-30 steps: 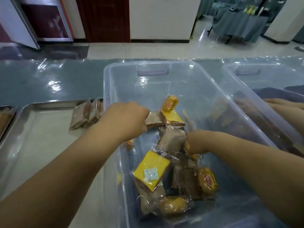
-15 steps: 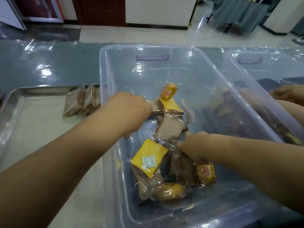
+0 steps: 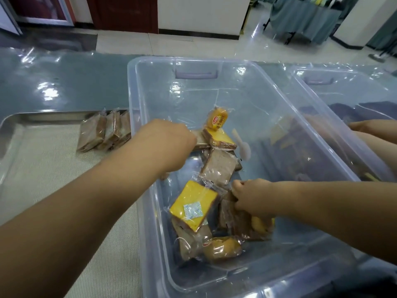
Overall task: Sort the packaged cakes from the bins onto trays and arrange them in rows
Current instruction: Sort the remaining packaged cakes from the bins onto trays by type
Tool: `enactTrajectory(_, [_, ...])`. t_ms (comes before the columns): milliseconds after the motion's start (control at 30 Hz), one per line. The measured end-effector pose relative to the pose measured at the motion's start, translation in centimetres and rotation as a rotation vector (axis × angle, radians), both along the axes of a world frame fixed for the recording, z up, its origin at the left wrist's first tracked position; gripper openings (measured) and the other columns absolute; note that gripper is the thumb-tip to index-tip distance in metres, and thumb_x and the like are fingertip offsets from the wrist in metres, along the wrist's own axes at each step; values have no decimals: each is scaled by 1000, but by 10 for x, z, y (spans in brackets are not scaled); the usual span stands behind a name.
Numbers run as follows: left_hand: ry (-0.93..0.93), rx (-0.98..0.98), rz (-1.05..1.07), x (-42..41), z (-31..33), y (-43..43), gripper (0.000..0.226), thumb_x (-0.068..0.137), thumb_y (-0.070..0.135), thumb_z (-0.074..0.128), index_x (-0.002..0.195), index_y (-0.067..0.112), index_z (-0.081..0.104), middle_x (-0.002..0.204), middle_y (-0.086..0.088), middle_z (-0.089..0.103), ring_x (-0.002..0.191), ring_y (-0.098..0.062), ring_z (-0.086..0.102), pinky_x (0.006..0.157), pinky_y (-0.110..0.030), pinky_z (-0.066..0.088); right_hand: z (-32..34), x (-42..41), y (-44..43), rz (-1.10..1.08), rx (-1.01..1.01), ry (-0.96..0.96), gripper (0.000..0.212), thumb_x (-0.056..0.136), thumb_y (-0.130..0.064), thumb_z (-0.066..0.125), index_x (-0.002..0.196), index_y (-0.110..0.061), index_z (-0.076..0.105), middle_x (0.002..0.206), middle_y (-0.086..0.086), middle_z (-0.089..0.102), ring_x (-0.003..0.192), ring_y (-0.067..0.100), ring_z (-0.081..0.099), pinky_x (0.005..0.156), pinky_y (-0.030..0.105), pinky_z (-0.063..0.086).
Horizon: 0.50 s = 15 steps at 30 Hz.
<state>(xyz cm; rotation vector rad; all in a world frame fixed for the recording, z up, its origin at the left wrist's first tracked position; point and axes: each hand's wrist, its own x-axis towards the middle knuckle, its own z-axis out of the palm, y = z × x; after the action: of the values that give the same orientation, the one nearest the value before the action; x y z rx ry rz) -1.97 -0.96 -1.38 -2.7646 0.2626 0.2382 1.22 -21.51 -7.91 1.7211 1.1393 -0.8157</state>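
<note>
A clear plastic bin (image 3: 300, 147) in front of me holds several wrapped cakes, brown slices and yellow ones. My left hand (image 3: 169, 145) reaches over the bin's left wall and grips a brown cake (image 3: 202, 139) near the back of the pile. My right hand (image 3: 251, 196) is lower in the bin, fingers curled on a brown packaged cake (image 3: 231, 211) beside a yellow cake (image 3: 193, 205). On the metal tray (image 3: 32, 119) to the left, three brown cakes (image 3: 105, 132) stand in a row at its far right corner.
A second clear bin (image 3: 343, 87) stands to the right, with another person's hand (image 3: 369, 126) reaching into it. The tray has a beige liner (image 3: 53, 179). The table (image 3: 64, 82) is covered in shiny grey film. Tiled floor lies beyond.
My right hand has slid down and toward me in the bin onto a brown cake. My left hand stays on the brown cake at the back.
</note>
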Motion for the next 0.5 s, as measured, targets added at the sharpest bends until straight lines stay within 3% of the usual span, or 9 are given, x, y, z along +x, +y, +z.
enactTrajectory(133, [2,1,-12,0,3,-1,22,89,28,55,110,22,58,104,-1,60,87,-25,61,62,-31,39,37,15,8,-276,228,26,84,64,-51,80,135,-25,44,128,3,38,94,18,43,72,28,46])
enactTrajectory(200, [28,-14,-10,1,5,-1,26,88,30,56,113,23,56,107,-1,59,92,-25,61,64,-30,40,56,21,12,-395,323,3,74,63,-53,80,125,-26,50,119,-2,39,83,12,41,59,19,37])
enactTrajectory(267, [100,-27,15,2,7,-2,33,85,33,61,117,25,55,110,-2,59,95,-25,60,66,-30,41,69,26,17,-448,419,-37,61,61,-55,80,106,-26,52,112,-2,41,71,9,39,53,22,31])
enactTrajectory(333, [184,-5,22,4,8,-1,39,83,38,64,120,26,55,113,-1,59,97,-24,60,67,-31,42,77,30,24,-461,520,-91,59,59,-58,80,96,-26,47,110,1,40,70,13,40,57,27,34])
enactTrajectory(500, [362,183,-92,20,3,1,47,84,43,66,124,22,53,117,-1,58,102,-25,59,70,-34,46,74,36,30,-437,669,-194,81,59,-57,80,123,-21,47,119,7,42,87,25,53,68,28,41])
